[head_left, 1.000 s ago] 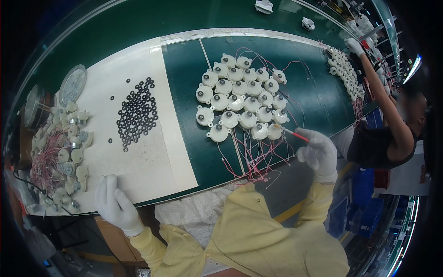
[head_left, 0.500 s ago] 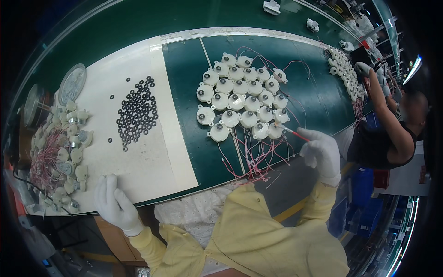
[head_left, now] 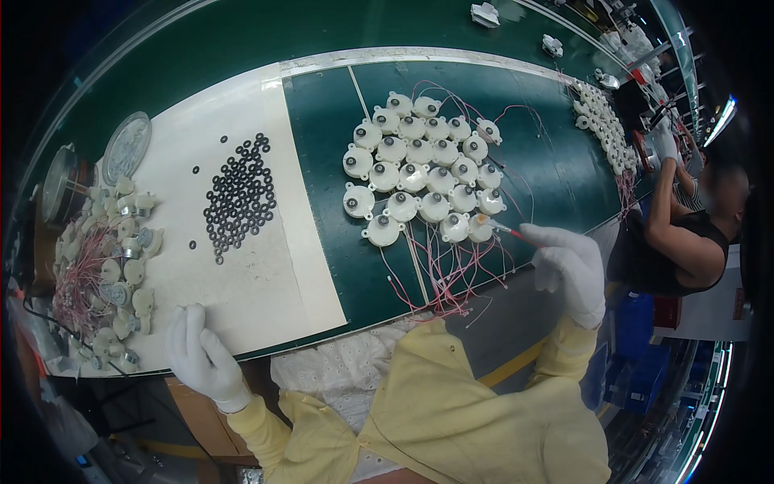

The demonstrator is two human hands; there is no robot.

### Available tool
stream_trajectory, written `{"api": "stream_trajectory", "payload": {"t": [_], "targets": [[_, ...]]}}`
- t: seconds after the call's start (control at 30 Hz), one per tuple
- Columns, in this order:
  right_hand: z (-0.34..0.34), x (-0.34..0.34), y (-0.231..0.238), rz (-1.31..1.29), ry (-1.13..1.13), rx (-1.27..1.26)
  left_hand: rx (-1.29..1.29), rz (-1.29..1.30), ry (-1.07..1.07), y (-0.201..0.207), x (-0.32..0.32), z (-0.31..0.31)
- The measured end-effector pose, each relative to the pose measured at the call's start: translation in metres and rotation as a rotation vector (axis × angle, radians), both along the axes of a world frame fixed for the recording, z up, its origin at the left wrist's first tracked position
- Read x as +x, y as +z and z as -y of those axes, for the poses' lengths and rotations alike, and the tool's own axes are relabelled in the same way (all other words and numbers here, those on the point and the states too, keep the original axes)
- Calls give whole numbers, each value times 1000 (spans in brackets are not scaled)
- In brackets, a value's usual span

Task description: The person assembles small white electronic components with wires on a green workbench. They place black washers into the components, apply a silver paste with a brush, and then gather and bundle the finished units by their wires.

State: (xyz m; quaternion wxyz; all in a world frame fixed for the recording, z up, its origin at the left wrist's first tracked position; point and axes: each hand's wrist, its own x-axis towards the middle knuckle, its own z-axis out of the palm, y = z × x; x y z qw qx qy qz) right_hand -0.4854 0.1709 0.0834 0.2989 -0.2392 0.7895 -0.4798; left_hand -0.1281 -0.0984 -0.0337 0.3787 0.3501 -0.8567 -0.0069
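Head view shows the green and white desk (head_left: pixel 322 105), which carries the group of white round units (head_left: pixel 418 152) between the two hands. Within the last second, the right hand (head_left: pixel 571 270) has shifted slightly to the right, while these units kept their places. It pinches a thin red tool (head_left: pixel 513 233), whose tip is over the lower right unit (head_left: pixel 480 234); whether it touches, I cannot tell. Probably, the work remains on this same unit. The left hand (head_left: pixel 197 359) rests near the desk edge, holding nothing, its fingers extended close together.
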Motion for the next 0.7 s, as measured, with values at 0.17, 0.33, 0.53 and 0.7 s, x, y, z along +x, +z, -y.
{"api": "stream_trajectory", "payload": {"t": [0.17,0.33,0.53,0.7], "targets": [[-1,0,6,-28,20,46,-1,5,2,0,0,1],[-6,1,5,-30,2,52,-5,5,4,0,1,0],[-17,-2,-1,-54,-55,-80,6,4,14,-1,2,-1],[-6,20,-13,-57,-61,-401,178,-472,75,6,-14,-14]]}}
